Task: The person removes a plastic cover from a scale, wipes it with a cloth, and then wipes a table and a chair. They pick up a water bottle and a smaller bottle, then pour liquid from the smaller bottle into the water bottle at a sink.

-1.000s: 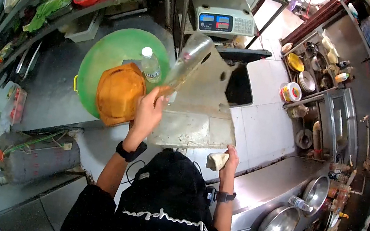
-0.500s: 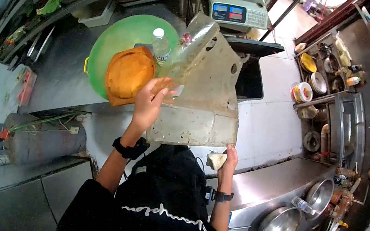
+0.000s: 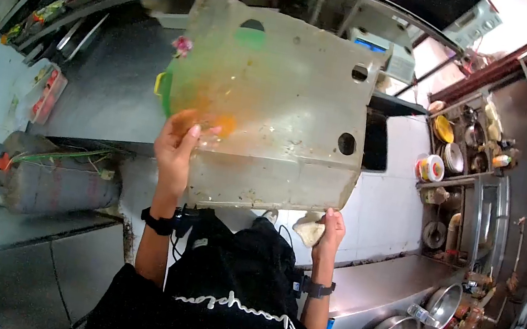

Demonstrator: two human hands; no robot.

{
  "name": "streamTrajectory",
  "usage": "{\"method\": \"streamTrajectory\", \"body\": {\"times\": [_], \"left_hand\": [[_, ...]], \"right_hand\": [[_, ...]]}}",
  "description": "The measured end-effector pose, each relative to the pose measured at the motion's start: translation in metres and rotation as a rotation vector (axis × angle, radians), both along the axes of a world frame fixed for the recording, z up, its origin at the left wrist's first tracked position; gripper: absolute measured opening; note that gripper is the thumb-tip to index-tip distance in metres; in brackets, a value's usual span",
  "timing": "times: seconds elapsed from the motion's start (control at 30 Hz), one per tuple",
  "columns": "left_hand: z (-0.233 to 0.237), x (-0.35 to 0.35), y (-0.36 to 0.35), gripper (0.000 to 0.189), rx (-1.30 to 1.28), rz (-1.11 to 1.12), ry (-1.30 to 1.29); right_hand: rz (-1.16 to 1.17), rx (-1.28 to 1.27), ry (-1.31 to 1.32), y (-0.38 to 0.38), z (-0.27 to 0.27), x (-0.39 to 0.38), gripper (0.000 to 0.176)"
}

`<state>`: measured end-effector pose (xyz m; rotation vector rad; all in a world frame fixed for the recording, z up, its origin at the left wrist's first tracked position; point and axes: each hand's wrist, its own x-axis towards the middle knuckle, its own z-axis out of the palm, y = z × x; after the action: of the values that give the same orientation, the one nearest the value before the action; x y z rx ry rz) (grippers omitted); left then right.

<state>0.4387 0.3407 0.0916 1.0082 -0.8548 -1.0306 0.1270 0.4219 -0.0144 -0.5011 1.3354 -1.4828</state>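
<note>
Two hands hold a cloudy plastic sheet (image 3: 274, 100) up in front of the body.
The left hand (image 3: 174, 150) has its fingers closed on the sheet's left edge; the right hand's (image 3: 332, 230) fingers grip the lower right corner, a pale cloth (image 3: 309, 231) bunched against them. Behind the sheet, a green basin (image 3: 168, 89) shows partly past its left edge, on the metal desk (image 3: 105, 93).
</note>
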Motion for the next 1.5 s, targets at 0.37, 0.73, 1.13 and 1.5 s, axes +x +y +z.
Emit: {"method": "streamTrajectory", "body": {"times": [0.37, 0.73, 1.13, 1.5], "left_hand": [[-0.087, 0.312, 0.017, 0.028, 0.293, 0.424, -0.221], [-0.345, 0.609, -0.013, 0.043, 0.263, 0.480, -0.763], [-0.154, 0.280, 0.035, 0.056, 0.229, -0.604, -0.083], [-0.153, 0.295, 0.029, 0.029, 0.515, -0.148, -0.126]], "right_hand": [[0.545, -0.024, 0.426, -0.053, 0.037, 0.265, 0.013], [0.887, 0.193, 0.354, -0.064, -0.008, 0.367, 0.015], [0.631, 0.171, -0.303, -0.097, 0.018, 0.401, 0.042], [1.246, -0.548, 1.009, -0.126, -0.002, 0.458, 0.086]]}}
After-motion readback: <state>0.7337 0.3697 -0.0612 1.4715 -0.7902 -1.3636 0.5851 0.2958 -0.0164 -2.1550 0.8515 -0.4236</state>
